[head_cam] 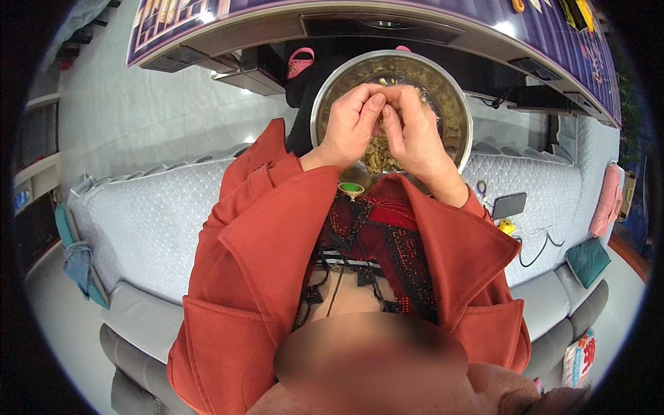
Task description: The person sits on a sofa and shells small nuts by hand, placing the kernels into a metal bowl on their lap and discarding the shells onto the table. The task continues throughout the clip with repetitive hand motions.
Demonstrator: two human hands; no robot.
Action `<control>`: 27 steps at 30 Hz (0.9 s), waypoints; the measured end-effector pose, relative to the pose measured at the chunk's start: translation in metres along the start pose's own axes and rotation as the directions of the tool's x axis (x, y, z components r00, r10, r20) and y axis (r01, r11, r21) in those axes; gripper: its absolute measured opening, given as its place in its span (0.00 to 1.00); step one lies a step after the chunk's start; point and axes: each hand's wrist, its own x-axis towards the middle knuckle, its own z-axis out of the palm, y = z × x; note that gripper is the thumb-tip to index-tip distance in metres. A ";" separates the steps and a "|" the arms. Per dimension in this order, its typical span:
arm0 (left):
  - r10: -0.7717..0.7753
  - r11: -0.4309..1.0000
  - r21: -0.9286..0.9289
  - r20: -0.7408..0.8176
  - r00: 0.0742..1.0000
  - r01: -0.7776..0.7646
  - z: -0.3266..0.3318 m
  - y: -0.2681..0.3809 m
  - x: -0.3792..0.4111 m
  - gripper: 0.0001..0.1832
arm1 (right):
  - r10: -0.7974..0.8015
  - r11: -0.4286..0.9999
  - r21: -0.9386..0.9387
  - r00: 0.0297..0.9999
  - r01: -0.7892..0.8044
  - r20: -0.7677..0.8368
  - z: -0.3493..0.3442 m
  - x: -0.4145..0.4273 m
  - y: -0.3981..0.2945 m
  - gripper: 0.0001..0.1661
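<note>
A large stainless steel bowl [452, 96] rests at my lap, in the upper middle of the head view. Small greenish-brown pieces [383, 155] that look like shelled seeds or husks lie in it, heaped toward the near side. Over the bowl, my left hand [354, 122] and my right hand [416, 132] meet with bent fingers. Their thumbs and index fingertips come close together. Whatever may be pinched between them is hidden by the fingers.
Beyond the bowl runs a table with a purple patterned top [467, 13]. A quilted sofa cover [150, 223] spreads on both sides of me. To my right lie a phone [509, 206], scissors [482, 188], a yellow object [506, 226] and a cable [534, 254]. A green pendant [352, 188] hangs near the bowl.
</note>
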 end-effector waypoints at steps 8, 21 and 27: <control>0.274 0.960 0.080 -0.100 0.956 -0.267 0.005 -0.002 0.005 0.09 | 0.160 0.984 0.084 0.985 -0.154 -0.067 0.000 -0.003 0.004 0.11; 0.175 0.979 0.079 0.137 0.975 -0.186 -0.012 0.000 0.010 0.15 | 0.426 0.870 0.284 0.904 -0.403 -0.022 0.002 -0.003 0.012 0.05; 0.502 0.751 0.407 0.160 0.850 -0.520 -0.007 -0.006 0.017 0.14 | 0.419 0.841 0.352 0.906 -0.411 0.055 0.003 -0.006 0.018 0.07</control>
